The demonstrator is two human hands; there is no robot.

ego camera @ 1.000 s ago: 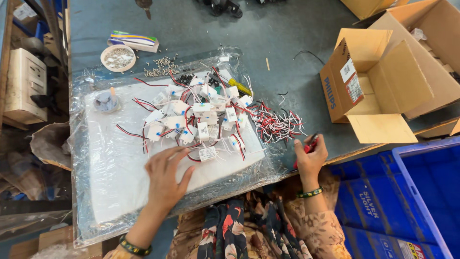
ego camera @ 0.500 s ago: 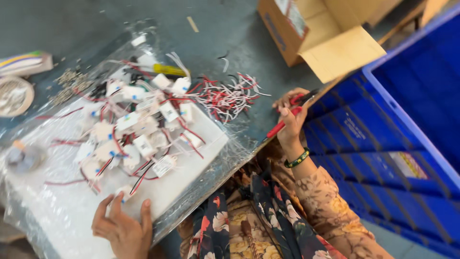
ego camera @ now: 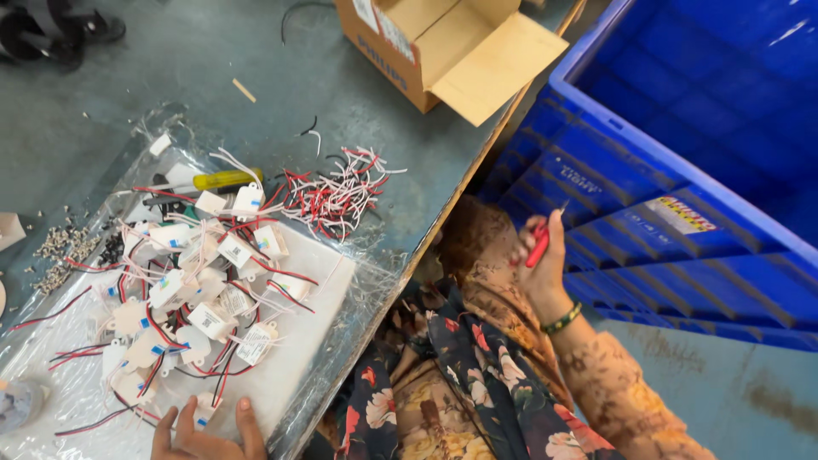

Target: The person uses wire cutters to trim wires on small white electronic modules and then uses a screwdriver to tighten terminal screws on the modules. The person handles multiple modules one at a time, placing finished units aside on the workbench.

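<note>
Our right hand (ego camera: 545, 255) is held off the counter's (ego camera: 170, 77) edge, above our lap and beside the blue crate (ego camera: 682, 170), its fingers closed around a slim red-handled tool (ego camera: 538, 245) whose thin tip points up. Our left hand (ego camera: 200, 433) lies with fingers spread flat on the near edge of the white board (ego camera: 315, 307), touching one of the small white modules (ego camera: 213, 319) with red and black leads heaped across it. The board sits inside a clear plastic sheet (ego camera: 358, 281) that reaches right to the counter's edge. Beyond the heap lie a tangle of cut red and white wire ends (ego camera: 336, 196), a yellow-handled tool (ego camera: 223, 179) and, at the left, a scatter of small screws (ego camera: 60, 255). An open cardboard box (ego camera: 443, 51) stands farther back.

We judge the slippery plastic to be the weak point: a push from the flat hand could slide the board, and the tangled leads could drag neighbouring modules over the edge.
</note>
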